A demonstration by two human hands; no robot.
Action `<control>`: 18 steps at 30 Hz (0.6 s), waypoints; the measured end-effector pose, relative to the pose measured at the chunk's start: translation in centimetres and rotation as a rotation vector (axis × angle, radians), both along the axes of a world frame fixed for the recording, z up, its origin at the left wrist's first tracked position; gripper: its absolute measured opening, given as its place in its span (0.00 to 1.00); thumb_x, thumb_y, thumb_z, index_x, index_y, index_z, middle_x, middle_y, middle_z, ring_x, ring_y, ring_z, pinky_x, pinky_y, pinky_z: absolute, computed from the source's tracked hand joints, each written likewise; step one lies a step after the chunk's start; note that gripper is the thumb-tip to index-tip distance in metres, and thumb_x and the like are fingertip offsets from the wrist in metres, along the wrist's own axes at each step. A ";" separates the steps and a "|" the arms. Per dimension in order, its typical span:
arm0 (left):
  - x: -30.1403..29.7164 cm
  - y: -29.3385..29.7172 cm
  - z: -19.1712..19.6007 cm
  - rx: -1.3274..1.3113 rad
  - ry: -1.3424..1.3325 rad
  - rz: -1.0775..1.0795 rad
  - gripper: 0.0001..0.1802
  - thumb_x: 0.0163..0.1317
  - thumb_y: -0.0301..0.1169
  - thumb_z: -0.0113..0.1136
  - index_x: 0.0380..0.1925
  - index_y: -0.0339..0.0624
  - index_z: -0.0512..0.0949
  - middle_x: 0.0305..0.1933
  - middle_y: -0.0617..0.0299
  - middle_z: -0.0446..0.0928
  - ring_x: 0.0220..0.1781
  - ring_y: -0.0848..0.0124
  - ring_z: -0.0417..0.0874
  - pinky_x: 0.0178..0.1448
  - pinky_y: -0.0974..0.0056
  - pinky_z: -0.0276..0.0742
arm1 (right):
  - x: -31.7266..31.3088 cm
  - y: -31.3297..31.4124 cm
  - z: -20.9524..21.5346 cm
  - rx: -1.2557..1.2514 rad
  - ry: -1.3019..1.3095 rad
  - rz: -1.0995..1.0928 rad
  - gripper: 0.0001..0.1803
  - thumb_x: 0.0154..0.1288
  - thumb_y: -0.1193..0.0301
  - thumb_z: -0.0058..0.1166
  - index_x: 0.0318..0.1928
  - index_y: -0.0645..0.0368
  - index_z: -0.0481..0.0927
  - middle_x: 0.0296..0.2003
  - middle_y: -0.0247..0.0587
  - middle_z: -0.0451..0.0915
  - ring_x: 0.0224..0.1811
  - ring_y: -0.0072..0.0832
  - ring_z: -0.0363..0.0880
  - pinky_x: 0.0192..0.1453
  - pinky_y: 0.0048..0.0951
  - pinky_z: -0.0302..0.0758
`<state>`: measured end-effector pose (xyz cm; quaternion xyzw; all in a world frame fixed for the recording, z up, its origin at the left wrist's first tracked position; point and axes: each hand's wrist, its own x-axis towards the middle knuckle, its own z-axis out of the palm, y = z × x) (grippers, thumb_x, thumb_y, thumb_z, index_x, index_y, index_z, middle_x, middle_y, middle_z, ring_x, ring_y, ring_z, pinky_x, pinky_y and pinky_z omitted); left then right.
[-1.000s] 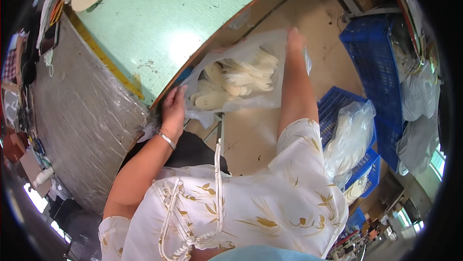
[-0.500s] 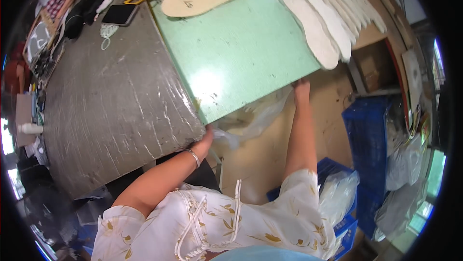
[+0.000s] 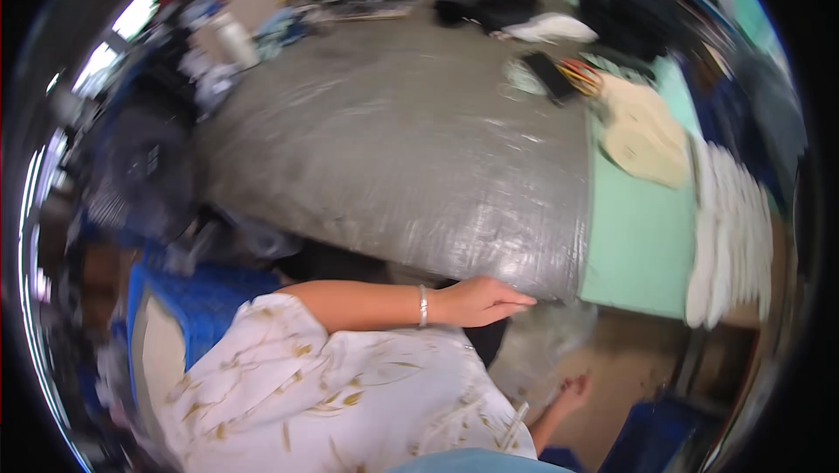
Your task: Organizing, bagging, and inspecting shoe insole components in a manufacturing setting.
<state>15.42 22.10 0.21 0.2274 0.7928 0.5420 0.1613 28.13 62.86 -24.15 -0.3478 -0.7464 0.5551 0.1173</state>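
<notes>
My left hand is at the front edge of the grey table, with a silver bracelet at its wrist. Its fingers are stretched out and lie close together, pointing right, with nothing visible in them. Lower and farther right, my right hand is blurred, its fingers loosely bent and apart, and no object shows in it. A clear plastic bag hangs below the table edge, between the two hands. Beside the grey table, a green board carries cream insole-shaped pieces and a row of long white pieces.
On the grey table's far right lie a dark phone and orange-handled scissors. Black items are behind them. A blue chair-like piece is at my left and a blue crate at the lower right.
The view has swung left, so the grey table now fills the middle and the green board sits at the right. My left hand's fingers now show stretched; my right hand is away from the board's edge.
</notes>
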 end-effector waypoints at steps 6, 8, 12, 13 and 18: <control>6.7 -15.0 3.7 -0.234 0.303 0.583 0.18 0.62 0.43 0.66 0.42 0.40 0.85 0.54 0.49 0.79 0.59 0.54 0.76 0.61 0.56 0.72 | -16.3 -10.0 21.7 0.473 0.533 0.382 0.19 0.75 0.74 0.45 0.63 0.66 0.72 0.56 0.43 0.78 0.41 0.30 0.80 0.48 0.29 0.78; 11.7 -17.9 4.4 -0.451 0.436 0.930 0.25 0.61 0.44 0.66 0.53 0.40 0.79 0.62 0.46 0.72 0.64 0.50 0.71 0.66 0.53 0.67 | -18.9 -16.0 26.3 0.466 0.634 0.610 0.20 0.75 0.73 0.45 0.64 0.65 0.71 0.55 0.43 0.79 0.40 0.30 0.79 0.49 0.30 0.77; 23.6 -21.0 5.8 -0.591 0.360 1.376 0.27 0.60 0.36 0.65 0.59 0.40 0.74 0.61 0.48 0.73 0.62 0.51 0.73 0.65 0.53 0.68 | -25.3 -28.1 27.2 0.478 0.844 1.070 0.19 0.71 0.79 0.48 0.61 0.66 0.73 0.55 0.48 0.77 0.38 0.31 0.79 0.44 0.28 0.77; 26.2 -20.9 6.4 -0.581 0.356 1.477 0.25 0.60 0.34 0.65 0.57 0.39 0.76 0.58 0.49 0.75 0.60 0.52 0.75 0.64 0.54 0.69 | -25.1 -31.7 27.9 0.409 0.903 1.200 0.18 0.71 0.79 0.47 0.59 0.65 0.75 0.56 0.49 0.77 0.41 0.33 0.79 0.44 0.28 0.77; 35.8 -19.5 7.6 -0.727 0.332 1.906 0.15 0.61 0.29 0.64 0.47 0.37 0.80 0.49 0.51 0.80 0.53 0.53 0.80 0.58 0.56 0.75 | -23.0 -42.9 28.1 0.365 0.839 1.639 0.14 0.69 0.81 0.48 0.53 0.67 0.79 0.52 0.50 0.79 0.45 0.35 0.80 0.43 0.29 0.78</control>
